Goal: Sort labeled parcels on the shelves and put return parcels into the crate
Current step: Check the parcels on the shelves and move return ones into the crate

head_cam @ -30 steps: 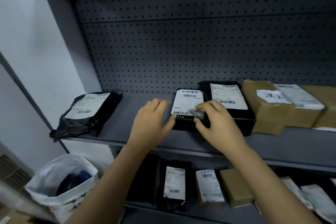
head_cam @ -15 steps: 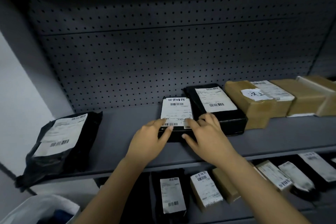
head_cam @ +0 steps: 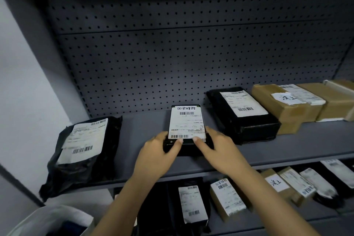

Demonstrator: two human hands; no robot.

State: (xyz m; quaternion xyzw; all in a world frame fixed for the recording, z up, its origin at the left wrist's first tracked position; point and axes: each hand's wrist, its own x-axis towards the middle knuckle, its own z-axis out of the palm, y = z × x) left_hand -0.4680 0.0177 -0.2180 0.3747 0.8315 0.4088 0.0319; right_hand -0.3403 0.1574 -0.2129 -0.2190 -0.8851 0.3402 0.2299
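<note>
A: Nearest to you, at the lower left, is a white bag [head_cam: 57, 220] with something dark inside.

B: Under your forearms the lower shelf [head_cam: 287, 220] carries a row of labelled parcels [head_cam: 191, 205], some black and some brown.

A: Above it, your left hand [head_cam: 157, 157] and your right hand [head_cam: 220, 151] both grasp the near end of the small black parcel [head_cam: 186, 122]. The fingers go around its sides and each thumb presses on the near edge of its white label [head_cam: 185, 130].

B: This parcel is on the middle shelf [head_cam: 306, 140], close to the front edge. I cannot tell if it rests fully on the board.

A: To your left lies a black bag parcel [head_cam: 84, 151], well apart from it. To your right is a black boxed parcel [head_cam: 243, 113], near but not touching, and then cardboard boxes [head_cam: 281, 109] touching each other.

B: Behind all is the grey pegboard [head_cam: 191, 63].
</note>
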